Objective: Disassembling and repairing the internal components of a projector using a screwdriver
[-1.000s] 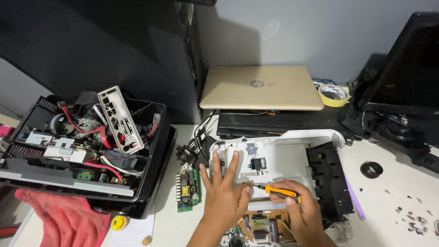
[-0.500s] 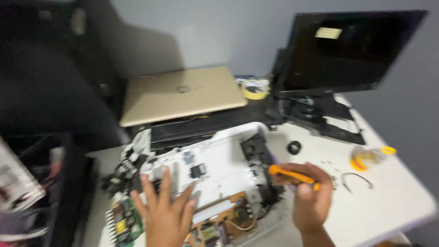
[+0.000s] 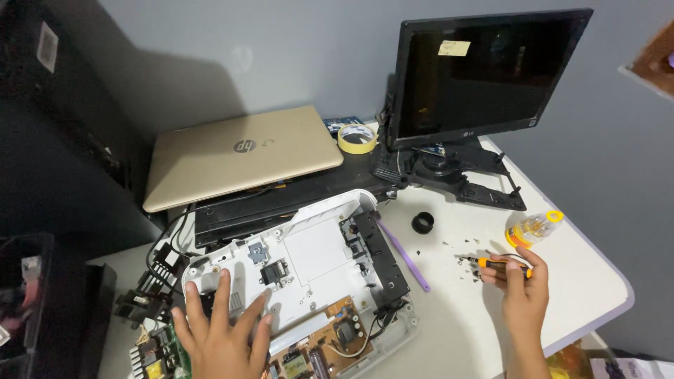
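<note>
On the white table (image 3: 449, 309), the left hand (image 3: 221, 330) lies flat on the opened white casing (image 3: 309, 260), fingers (image 3: 222, 291) spread apart and gripping nothing. The casing sits at the table's front left — a brown circuit board (image 3: 319, 351) shows at its near edge, and a black strip (image 3: 379, 256) runs along its right side. The right hand (image 3: 516, 288) is well apart from it, out to the right, its fingers closed around the handle of an orange screwdriver (image 3: 491, 263) whose tip points left over small loose bits on the table. Just beyond that hand lies a clear bit case (image 3: 530, 228) with a yellow cap. A purple stick (image 3: 404, 253) lies beside the casing, with a black ring (image 3: 422, 223) near it. Behind are a gold laptop (image 3: 239, 154), closed, a tape roll (image 3: 357, 138) and a dark monitor (image 3: 484, 70).
</note>
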